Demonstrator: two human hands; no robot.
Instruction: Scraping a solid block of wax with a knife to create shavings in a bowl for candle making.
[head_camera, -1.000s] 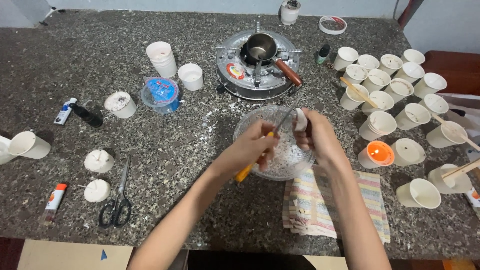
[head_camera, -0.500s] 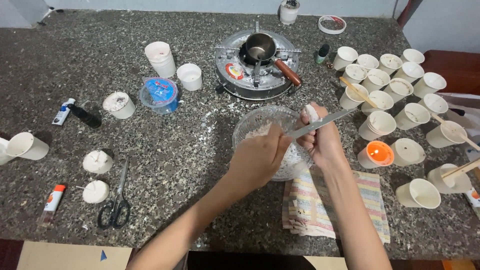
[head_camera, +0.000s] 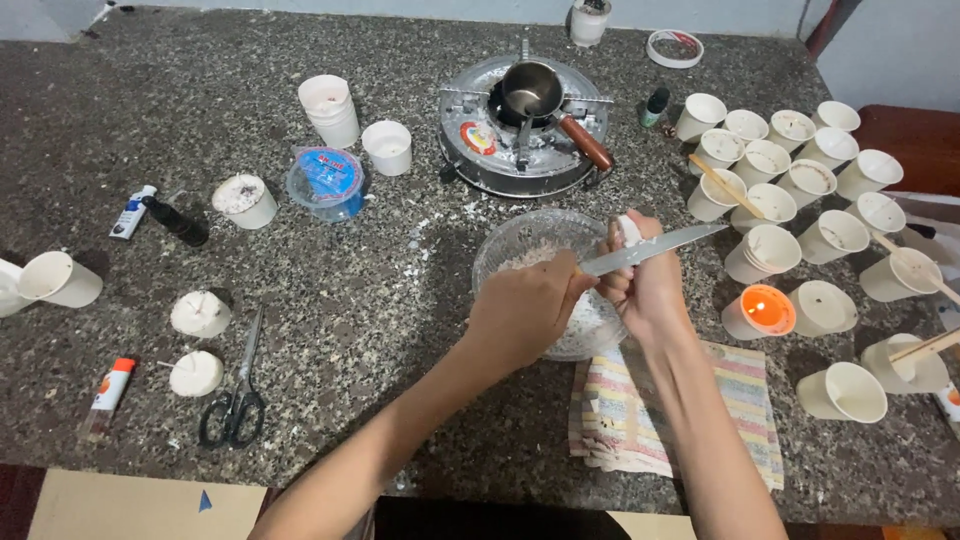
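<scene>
— Left hand (head_camera: 525, 310)?
— Middle of the frame, fingers curled tight around a knife (head_camera: 650, 249). Blade pointing to the right, lying across the right hand (head_camera: 645, 285).
— And that right hand?
— Just right of middle, fingers pinching a white lump (head_camera: 629, 229) from the sides. Lump touching the blade, over the right rim of the bowl (head_camera: 505, 240).
— In the bowl?
— White crumbs. Bowl on the table (head_camera: 400, 350), partly on a striped cloth (head_camera: 740, 400) at lower right.
— Around it?
— Stove (head_camera: 475, 140) with a small pot (head_camera: 530, 90) at top middle. Lots of cups (head_camera: 800, 180) at right, one lit orange (head_camera: 760, 310). Scissors (head_camera: 235, 410) at lower left, beside two white rounds (head_camera: 197, 343).
</scene>
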